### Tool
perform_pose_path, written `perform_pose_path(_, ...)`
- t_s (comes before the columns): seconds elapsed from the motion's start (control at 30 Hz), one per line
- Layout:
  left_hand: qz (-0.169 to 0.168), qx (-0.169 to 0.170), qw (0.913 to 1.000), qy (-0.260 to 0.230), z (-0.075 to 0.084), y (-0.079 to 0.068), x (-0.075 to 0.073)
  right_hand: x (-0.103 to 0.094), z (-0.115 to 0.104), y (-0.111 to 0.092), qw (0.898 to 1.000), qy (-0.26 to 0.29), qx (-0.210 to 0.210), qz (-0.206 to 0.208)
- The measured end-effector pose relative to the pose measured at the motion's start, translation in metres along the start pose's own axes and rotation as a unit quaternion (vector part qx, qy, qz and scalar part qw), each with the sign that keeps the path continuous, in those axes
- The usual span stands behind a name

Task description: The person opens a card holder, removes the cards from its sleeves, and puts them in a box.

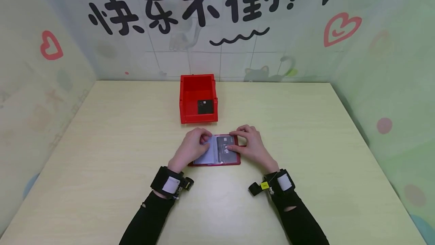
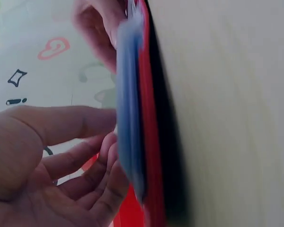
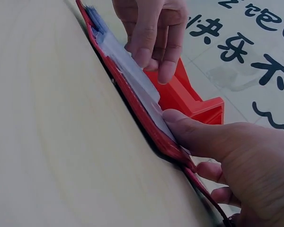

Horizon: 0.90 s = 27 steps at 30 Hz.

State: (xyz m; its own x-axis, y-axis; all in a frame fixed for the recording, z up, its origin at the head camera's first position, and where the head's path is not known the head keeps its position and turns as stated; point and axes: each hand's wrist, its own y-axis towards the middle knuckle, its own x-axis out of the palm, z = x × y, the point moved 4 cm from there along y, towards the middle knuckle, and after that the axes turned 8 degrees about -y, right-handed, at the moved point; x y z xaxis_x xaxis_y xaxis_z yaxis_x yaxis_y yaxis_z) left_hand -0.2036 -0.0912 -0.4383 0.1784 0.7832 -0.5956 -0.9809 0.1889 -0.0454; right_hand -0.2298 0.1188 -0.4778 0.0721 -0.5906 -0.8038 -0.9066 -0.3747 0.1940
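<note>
A red card holder (image 1: 238,159) lies spread on the table, its clear plastic sleeves (image 1: 204,158) fanned to the left. On its right side a dark grey card (image 1: 228,157) shows within a sleeve. My left hand (image 1: 191,146) is over the left sleeves, thumb and curled fingertips pinching at them; the left wrist view has these fingertips (image 2: 109,146) at the sleeves' edge. At the right edge, my right hand (image 1: 253,145) grips the holder, its thumb (image 3: 180,124) on the sleeve and other fingers at the cover. A short red strap (image 3: 199,183) extends beneath that hand.
Behind the holder stands a red plastic bin (image 1: 198,118) with a black card (image 1: 205,107) lying inside. The pale wooden table (image 1: 119,131) ends at a printed backdrop (image 1: 136,56). Both wrists wear black bands with small cameras (image 1: 255,189).
</note>
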Motion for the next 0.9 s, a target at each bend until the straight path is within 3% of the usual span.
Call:
perform_pose_path(0.17,-0.040,0.011,0.9991,-0.010,0.006,-0.001,0.011,0.001,0.000,-0.001,1.000,-0.004,-0.011,0.008)
perform_pose_path(0.6,-0.032,-0.024,0.9992,0.005,0.004,0.004,0.016,0.001,0.000,0.000,1.000,-0.016,-0.001,0.000)
perform_pose_path(0.9,-0.037,-0.017,0.9992,0.000,0.003,0.005,0.018,0.001,0.001,0.000,1.000,-0.019,-0.005,0.004)
